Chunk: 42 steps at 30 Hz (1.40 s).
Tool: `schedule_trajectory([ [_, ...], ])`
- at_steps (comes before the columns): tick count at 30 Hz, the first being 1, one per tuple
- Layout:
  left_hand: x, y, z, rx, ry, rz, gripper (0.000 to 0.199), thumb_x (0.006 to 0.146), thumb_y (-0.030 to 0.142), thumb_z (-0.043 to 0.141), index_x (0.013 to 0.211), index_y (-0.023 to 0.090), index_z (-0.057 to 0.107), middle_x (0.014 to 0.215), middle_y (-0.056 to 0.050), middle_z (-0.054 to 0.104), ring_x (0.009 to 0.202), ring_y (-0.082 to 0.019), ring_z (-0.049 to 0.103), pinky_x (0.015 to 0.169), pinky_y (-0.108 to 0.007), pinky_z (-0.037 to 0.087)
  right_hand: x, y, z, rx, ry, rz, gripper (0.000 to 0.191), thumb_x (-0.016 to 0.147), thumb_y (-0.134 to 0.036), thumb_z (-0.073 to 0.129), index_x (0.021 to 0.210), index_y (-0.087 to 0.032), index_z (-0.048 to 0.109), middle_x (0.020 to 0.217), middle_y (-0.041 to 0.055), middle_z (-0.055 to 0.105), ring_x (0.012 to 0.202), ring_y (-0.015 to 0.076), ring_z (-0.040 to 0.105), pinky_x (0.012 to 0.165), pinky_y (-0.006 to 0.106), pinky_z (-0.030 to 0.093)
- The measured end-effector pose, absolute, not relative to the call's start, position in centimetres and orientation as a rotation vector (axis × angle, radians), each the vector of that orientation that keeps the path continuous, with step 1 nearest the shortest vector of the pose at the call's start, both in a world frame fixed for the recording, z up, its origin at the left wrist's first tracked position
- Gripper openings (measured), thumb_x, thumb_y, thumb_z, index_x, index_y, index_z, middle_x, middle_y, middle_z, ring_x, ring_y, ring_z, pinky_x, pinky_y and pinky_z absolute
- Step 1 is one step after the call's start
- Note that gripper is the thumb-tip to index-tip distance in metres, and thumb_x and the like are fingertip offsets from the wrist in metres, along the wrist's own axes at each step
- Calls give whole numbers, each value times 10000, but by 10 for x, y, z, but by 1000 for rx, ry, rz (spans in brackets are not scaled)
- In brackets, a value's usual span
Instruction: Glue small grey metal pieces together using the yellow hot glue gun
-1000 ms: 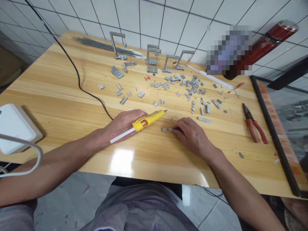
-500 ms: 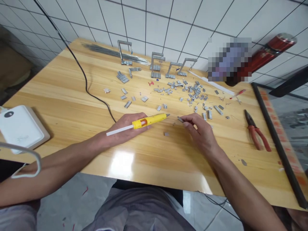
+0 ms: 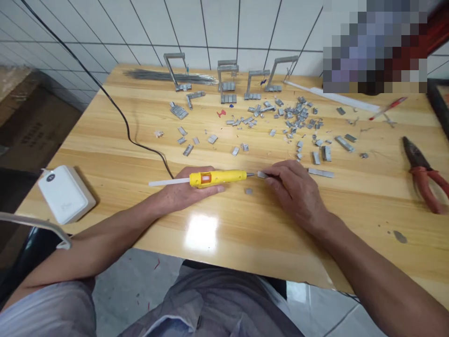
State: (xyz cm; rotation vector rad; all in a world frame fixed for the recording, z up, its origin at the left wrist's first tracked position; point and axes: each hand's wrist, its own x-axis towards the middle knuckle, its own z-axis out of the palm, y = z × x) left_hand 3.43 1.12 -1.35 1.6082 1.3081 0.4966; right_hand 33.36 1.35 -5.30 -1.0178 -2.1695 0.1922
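My left hand (image 3: 185, 193) is closed around a yellow hot glue gun (image 3: 224, 177), a white glue stick (image 3: 164, 182) poking out of its back end. The gun's metal nozzle points right, close to a small grey metal-looking piece (image 3: 261, 174). That piece is pinched between the thumb and fingers of my right hand (image 3: 293, 187). Whether nozzle and piece touch, I cannot tell. Just below them a loose grey piece (image 3: 249, 191) lies on the wooden table (image 3: 228, 224). Beside my right knuckles is a longer grey strip (image 3: 321, 173).
Several small grey frames (image 3: 227, 82) stand near the tiled wall, with a scattered heap of grey pieces (image 3: 298, 114) before them. Red-handled pliers (image 3: 424, 178) lie at right. A white power bank (image 3: 66, 194) sits at left, near a black cable (image 3: 128, 131).
The camera view has shifted. The glue gun has turned more level, and its nozzle is now closer to the piece in my right hand. The grey strip beside my right hand has come into fuller view.
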Motion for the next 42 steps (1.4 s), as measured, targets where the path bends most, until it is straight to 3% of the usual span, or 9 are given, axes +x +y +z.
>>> schedule_trajectory([
  [5, 28, 11, -21, 1664, 1307, 470, 300, 887, 520, 797, 995, 242, 767, 771, 28, 693, 631, -127, 569, 568, -247, 450, 331, 13, -58, -986, -2149, 152, 133, 1072, -185, 633, 1148, -214, 737, 1028, 94, 783, 943, 240, 701, 848, 398, 568],
  [10, 27, 11, -22, 1702, 1333, 451, 323, 889, 542, 799, 927, 228, 731, 736, 32, 656, 626, -128, 557, 553, -245, 440, 331, 13, -58, -985, -2171, 109, 136, 1095, -210, 602, 1145, -224, 728, 1033, 84, 784, 940, 231, 697, 850, 389, 555],
  [15, 28, 13, -19, 1691, 1350, 439, 347, 862, 562, 801, 951, 231, 749, 826, -1, 738, 747, -185, 672, 642, -277, 536, 332, 12, -56, -981, -2183, 130, 149, 1098, -220, 597, 1150, -224, 737, 1032, 87, 790, 953, 238, 700, 833, 398, 536],
  [23, 30, 14, -12, 1607, 1474, 393, 394, 738, 569, 854, 949, 250, 758, 855, -9, 780, 776, -229, 710, 688, -328, 579, 332, 9, -53, -1049, -2209, 217, 194, 1119, -276, 552, 1165, -246, 739, 1052, 96, 792, 986, 257, 701, 865, 434, 535],
  [42, 27, 16, -15, 1595, 1464, 365, 496, 742, 661, 833, 1019, 249, 818, 999, -30, 852, 940, -283, 783, 854, -390, 633, 330, 7, -54, -1024, -2209, 213, 197, 1122, -275, 543, 1158, -253, 736, 1046, 90, 782, 964, 251, 683, 854, 423, 530],
])
